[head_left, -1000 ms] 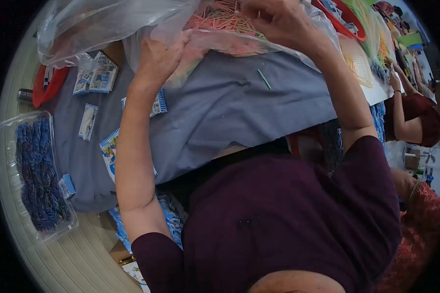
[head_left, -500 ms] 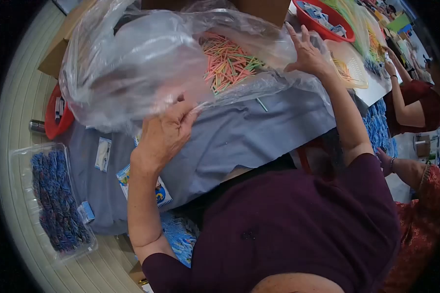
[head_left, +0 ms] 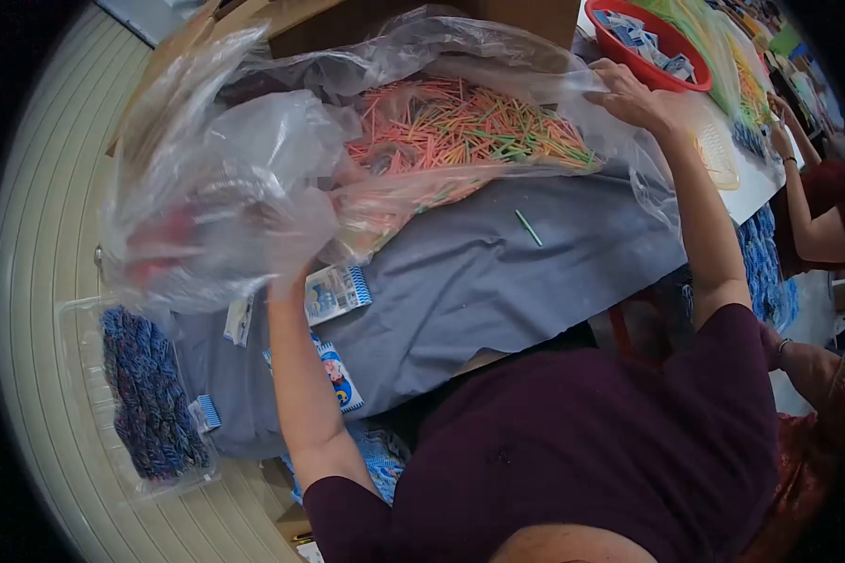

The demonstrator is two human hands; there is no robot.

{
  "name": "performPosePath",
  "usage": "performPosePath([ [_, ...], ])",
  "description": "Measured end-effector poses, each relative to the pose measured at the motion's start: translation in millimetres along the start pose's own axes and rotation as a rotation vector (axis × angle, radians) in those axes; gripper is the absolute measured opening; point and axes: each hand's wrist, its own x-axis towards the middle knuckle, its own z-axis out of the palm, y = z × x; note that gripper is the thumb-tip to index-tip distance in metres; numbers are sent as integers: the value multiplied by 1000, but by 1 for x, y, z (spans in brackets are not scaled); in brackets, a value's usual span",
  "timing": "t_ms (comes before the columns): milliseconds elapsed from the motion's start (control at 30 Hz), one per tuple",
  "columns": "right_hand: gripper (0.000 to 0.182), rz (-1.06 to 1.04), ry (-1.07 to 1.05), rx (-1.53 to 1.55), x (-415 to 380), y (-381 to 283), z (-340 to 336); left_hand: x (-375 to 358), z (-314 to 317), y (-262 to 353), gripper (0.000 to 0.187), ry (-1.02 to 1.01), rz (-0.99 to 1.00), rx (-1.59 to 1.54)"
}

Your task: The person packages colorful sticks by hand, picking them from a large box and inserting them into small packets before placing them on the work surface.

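raised higher, crinkly clear plastic bag (head_left: 253,159) of thin sticks (head_left: 469,127).

A grey cloth-covered table (head_left: 498,281) bears a plastic bag (head_left: 282,159), card packets (head_left: 336,291) and a loose green stick (head_left: 528,228).

Bright, even light, with strong fisheye distortion

We saw soft shadows only, white glare on the plastic bag (head_left: 253,159), black corners around the round picture, bent lines at the edges, and slight blur on the far table (head_left: 751,178).

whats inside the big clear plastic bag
The clear plastic bag holds a heap of thin pink, orange and green sticks. Crumpled plastic folds on its left side blur whatever lies there.
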Motion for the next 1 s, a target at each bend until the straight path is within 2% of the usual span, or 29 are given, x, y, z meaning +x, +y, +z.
performPosePath([
  [67,36,-4,-122,488,-4,8,12,-16,8,-40,26,83,173,180],
  [100,36,6,-118,486,-5,10,19,-17,3,-65,24,122,262,266],
  [167,36,137,-287,911,-6,13,30,30,25,-96,22,197,443,427],
  [200,35,199,-141,959,-6,2,30,16,35,-115,21,237,530,507],
  [233,35,206,-141,959,0,2,32,18,37,-112,21,278,615,589],
  [267,34,137,-46,934,9,3,35,23,36,-109,21,273,618,590],
  [300,33,67,49,907,16,1,37,25,26,-54,23,230,438,192],
  [333,33,67,54,910,20,-10,31,24,18,2,25,183,249,-201],
  [367,33,71,90,910,22,-26,17,15,12,52,25,185,253,-198],
  [433,32,72,120,913,26,-41,-1,-9,5,128,17,208,246,-457],
  [500,31,-16,256,1025,28,-49,-15,-18,2,148,15,189,208,-532],
  [533,32,114,176,1035,28,-51,-30,-21,2,151,13,162,172,-609],
  [633,32,137,159,1084,15,-46,-26,-32,8,153,13,114,268,-678],
  [767,33,165,114,1183,4,-46,-25,-57,7,155,12,54,366,-569],
  [833,33,184,96,1230,-3,-44,-25,-73,3,159,10,-139,184,-463],
  [867,33,190,87,1254,-5,-44,-25,-78,1,159,10,-144,186,-464],
  [933,34,188,68,1307,-3,-48,-26,-85,-9,156,10,-133,307,-102],
  [967,34,183,56,1336,0,-50,-25,-91,-14,159,10,-127,306,-99],
  [1000,34,177,40,1365,4,-54,-23,-97,-21,165,11,0,343,143],
])
